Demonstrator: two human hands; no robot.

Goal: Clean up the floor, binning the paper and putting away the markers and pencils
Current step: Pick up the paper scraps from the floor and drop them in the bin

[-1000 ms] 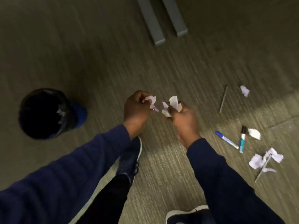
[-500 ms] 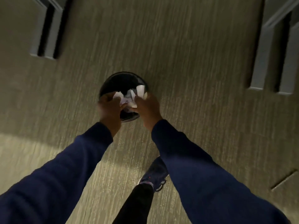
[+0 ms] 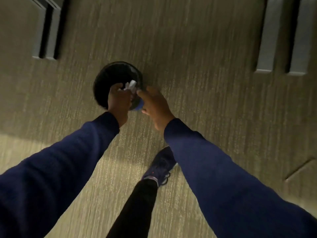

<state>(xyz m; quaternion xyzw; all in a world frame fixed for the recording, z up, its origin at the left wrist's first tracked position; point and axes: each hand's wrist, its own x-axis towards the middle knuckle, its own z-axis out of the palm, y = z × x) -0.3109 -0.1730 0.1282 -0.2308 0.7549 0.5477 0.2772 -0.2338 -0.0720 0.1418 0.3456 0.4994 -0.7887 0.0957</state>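
Note:
A round black bin [image 3: 109, 74] with a dark liner stands on the carpet ahead of me. My left hand [image 3: 119, 100] is over its mouth, fingers closed on white crumpled paper [image 3: 130, 85]. My right hand [image 3: 154, 105] hovers at the bin's right rim with fingers spread and nothing in it. No markers or pencils are in view.
Grey furniture legs stand at the far left [image 3: 46, 31] and far right [image 3: 283, 40]. My dark blue shoe [image 3: 161, 164] is planted on the carpet below my right arm. A floor seam [image 3: 298, 167] shows at the right.
I turned from the scattered paper and markers to the bin. Both hands carried paper over it; my right hand has since let go and opened, while my left still grips paper.

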